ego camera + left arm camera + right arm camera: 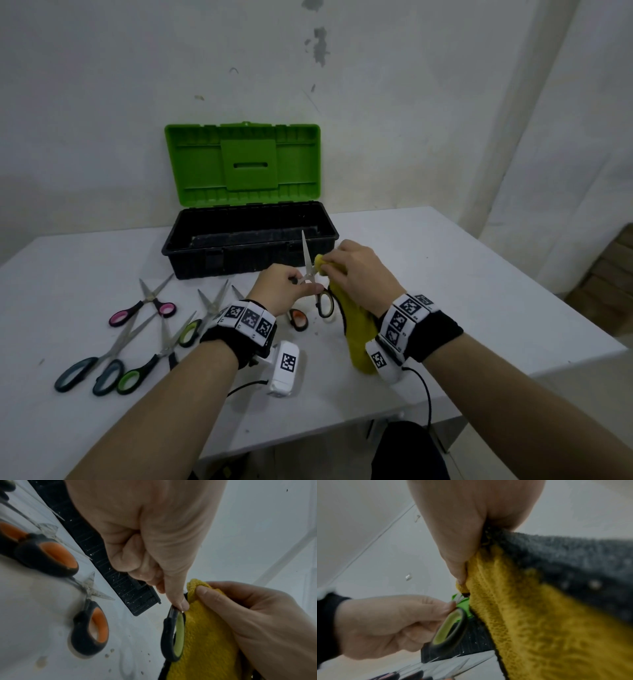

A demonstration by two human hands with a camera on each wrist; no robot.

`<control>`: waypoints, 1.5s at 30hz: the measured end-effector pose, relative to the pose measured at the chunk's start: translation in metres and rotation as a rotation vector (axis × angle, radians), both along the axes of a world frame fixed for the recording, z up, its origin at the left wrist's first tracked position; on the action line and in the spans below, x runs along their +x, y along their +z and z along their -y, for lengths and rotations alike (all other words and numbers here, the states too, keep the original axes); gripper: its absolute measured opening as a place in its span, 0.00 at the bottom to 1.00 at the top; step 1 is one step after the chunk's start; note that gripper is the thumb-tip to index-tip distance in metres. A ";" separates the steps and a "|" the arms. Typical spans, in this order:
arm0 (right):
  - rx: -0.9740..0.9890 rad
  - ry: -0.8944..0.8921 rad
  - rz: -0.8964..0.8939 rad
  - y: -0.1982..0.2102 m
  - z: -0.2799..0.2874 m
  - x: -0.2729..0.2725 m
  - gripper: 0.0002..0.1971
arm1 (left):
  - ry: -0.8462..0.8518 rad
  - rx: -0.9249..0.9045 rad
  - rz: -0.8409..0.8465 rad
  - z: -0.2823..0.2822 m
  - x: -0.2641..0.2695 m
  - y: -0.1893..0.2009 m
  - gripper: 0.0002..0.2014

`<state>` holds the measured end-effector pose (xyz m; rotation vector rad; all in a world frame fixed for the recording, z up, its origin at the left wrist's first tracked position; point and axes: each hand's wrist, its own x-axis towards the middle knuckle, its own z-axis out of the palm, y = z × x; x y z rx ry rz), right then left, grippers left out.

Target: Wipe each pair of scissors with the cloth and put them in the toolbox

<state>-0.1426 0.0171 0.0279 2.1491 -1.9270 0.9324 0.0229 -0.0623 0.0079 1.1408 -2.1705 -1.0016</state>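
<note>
Scissors, held pair (310, 270): black handles with pale-green lining, blades pointing up and away, raised above the table (445, 274) just in front of the toolbox.
Left hand (284, 289): fingers curled round the handle end, pinching near the pivot.
Right hand (359, 270): grips the yellow cloth (356, 325), bunched at the thumb and pressed to the blades near the pivot; the rest hangs toward the table.
Step in hand, by judgement: wiping this pair. Next move calls for drawing the cloth along the blades toward the tips, clear of the edges, then setting the pair in the box.
Waiting scissors, left: green-lined (144, 366), pink-lined (144, 306), orange-lined (297, 318) among them.
Toolbox (250, 240): black tray, green lid (243, 164) upright, open; no scissors seen inside.
</note>
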 end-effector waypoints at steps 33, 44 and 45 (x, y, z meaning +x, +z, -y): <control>-0.150 0.154 -0.081 -0.002 -0.010 -0.016 0.09 | -0.131 0.439 -0.242 -0.001 -0.004 0.001 0.16; -0.039 0.075 -0.028 -0.004 -0.009 -0.004 0.10 | -0.115 0.179 -0.002 0.005 -0.001 0.003 0.22; -0.022 0.066 -0.041 -0.006 -0.008 -0.002 0.10 | -0.116 0.148 0.021 0.005 -0.001 0.002 0.23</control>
